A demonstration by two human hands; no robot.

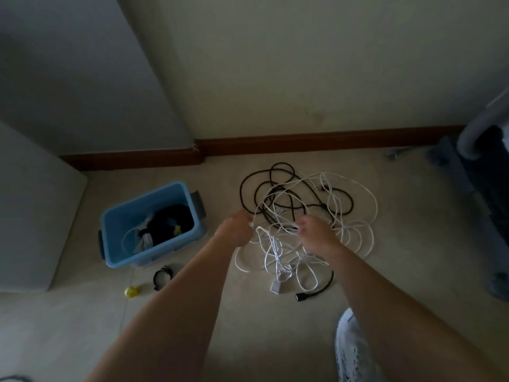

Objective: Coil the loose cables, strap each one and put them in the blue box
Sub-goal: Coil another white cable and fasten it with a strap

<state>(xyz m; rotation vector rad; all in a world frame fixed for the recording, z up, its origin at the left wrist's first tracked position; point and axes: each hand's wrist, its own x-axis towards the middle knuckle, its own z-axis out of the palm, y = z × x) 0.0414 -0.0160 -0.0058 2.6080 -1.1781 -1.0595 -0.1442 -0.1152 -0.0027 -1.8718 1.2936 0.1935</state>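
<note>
Both hands, left hand (236, 228) and right hand (314, 230), pinch the tangled white cable (360, 188) above the floor (248, 312), right of the blue box (121, 216).

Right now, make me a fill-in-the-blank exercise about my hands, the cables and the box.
The thin cable that the left hand and right hand grip is ___.
The thicker cable lying nearer the baseboard is ___.
The blue box stands to the ___ of both cables.
Missing: white, black, left.
</note>
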